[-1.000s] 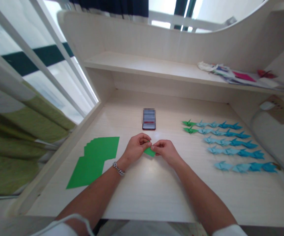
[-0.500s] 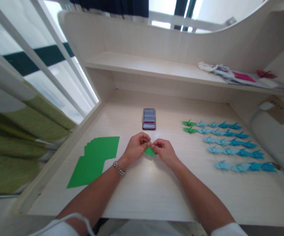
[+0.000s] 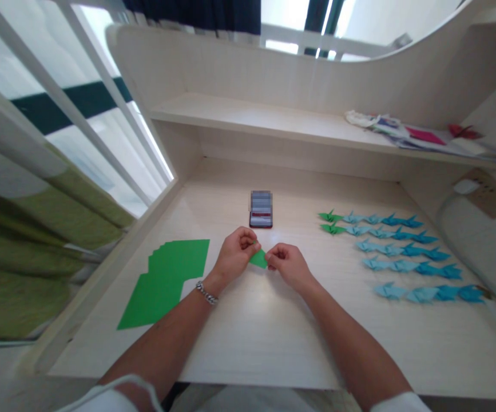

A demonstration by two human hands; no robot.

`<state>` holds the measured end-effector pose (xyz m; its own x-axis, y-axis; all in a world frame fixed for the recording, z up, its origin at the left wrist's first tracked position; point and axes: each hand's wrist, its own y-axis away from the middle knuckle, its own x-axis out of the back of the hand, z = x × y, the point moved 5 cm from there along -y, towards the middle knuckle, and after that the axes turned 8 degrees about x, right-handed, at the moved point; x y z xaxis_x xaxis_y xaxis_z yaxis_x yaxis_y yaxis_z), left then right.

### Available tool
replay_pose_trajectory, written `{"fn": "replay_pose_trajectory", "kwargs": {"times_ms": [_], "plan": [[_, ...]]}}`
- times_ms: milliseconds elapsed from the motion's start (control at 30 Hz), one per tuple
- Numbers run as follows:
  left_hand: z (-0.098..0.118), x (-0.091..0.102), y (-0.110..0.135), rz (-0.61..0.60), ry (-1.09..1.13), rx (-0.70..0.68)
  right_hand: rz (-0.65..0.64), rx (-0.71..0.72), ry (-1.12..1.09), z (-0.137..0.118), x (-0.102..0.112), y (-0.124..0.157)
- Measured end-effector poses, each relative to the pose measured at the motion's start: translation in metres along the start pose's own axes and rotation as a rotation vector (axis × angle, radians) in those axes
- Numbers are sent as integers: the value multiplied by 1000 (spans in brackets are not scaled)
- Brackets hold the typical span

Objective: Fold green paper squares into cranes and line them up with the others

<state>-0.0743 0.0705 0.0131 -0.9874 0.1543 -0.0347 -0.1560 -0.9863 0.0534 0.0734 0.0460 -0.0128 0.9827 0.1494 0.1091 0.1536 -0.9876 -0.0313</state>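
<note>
A small folded piece of green paper (image 3: 258,258) is held just above the desk between my two hands. My left hand (image 3: 237,252) pinches its upper left part between thumb and fingers. On the other side, my right hand (image 3: 288,263) pinches the right corner with its fingertips. The fingers cover both ends of the paper, so its full fold is hidden. Just beyond my hands lies a phone (image 3: 261,209) with its screen lit. Flat sheets of green paper (image 3: 162,286) overlap on the desk by my left forearm.
Rows of folded paper cranes, green (image 3: 330,217) and blue (image 3: 419,249), stand at the right. A shelf (image 3: 248,111) spans the back, with papers (image 3: 423,135) on its right part. A wall socket (image 3: 485,190) with a plugged cable is at far right. Rails border the left side.
My hands have drawn slightly apart, and more of the green paper shows between them. My left hand has shifted a little up and left. The cranes, sheets and phone lie as before.
</note>
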Motion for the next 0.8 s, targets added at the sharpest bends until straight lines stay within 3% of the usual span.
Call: {"fn": "replay_pose_trajectory", "kwargs": {"times_ms": [200,333,500,800], "plan": [[1,3,0,3,-7,-9,-33,-7,-9,2,-1,0],[2,4,0,8,11,11,17,41,53,-3,6,0],[3,3,2,9,-3,12,-57,34,21,-3,3,1],[-4,-13,7,-58,-6,61,54,2,121,-8,3,0]]}}
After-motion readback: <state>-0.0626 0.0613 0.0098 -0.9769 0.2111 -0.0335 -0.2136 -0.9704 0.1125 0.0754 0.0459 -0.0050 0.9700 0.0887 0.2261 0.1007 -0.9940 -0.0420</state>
